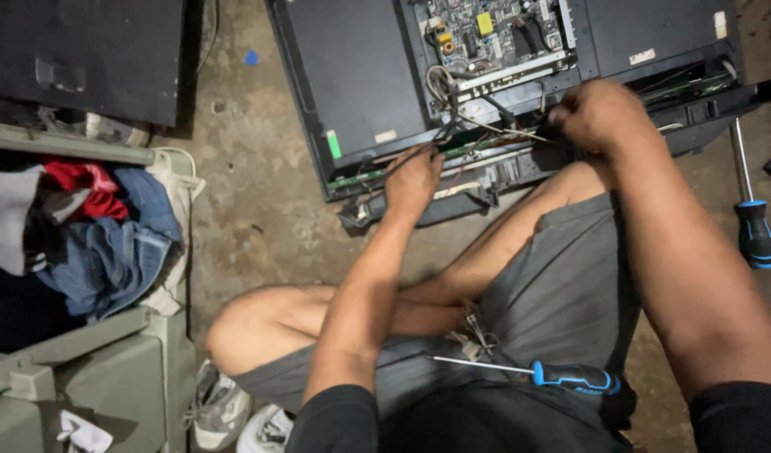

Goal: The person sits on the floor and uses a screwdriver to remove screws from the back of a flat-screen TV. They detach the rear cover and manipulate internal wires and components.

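Rough, stained concrete floor (260,210) fills the frame, and a person sits cross-legged on it; across the upper middle lies an opened flat television (360,75), black back panel up, so its green circuit board (494,33) and thin wires (486,126) are exposed at the lower edge; at left, a pale green bin (109,369) holds crumpled clothes; the left hand (412,180) pinches dark wires in a narrow grip, steadying them; the right hand (599,113) is fisted tight at the frame's edge, on what I cannot tell; one blue-handled screwdriver (570,377) rests on the lap, within reach; another screwdriver (750,210) lies on the floor at right.
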